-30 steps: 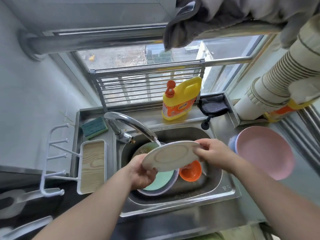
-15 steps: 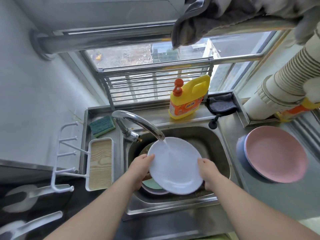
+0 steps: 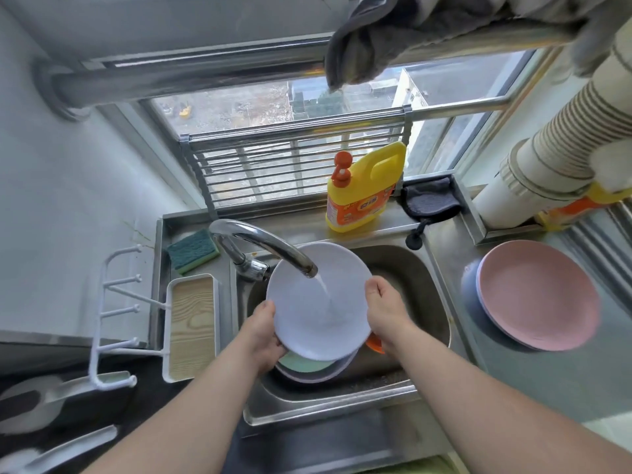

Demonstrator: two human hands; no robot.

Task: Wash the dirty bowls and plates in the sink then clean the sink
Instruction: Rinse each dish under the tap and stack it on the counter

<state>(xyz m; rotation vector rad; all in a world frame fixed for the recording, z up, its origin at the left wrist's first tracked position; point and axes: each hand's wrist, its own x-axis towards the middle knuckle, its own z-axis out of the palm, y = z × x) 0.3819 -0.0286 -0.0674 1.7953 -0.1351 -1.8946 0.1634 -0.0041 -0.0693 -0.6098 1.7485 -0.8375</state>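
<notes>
Over the steel sink (image 3: 434, 299), both hands' fingers clamp the white plate's (image 3: 307, 323) rim: left hand (image 3: 263, 331), right hand (image 3: 384, 307).

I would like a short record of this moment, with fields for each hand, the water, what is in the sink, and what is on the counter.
left hand: left hand grips the left rim of the round white plate
right hand: right hand grips its right rim
water: runs from the curved chrome tap onto the plate
sink: steel sink holds a green plate on a greyish one, and an orange bowl, mostly hidden
counter: pink plate to the right; yellow detergent bottle and green sponge behind
</notes>
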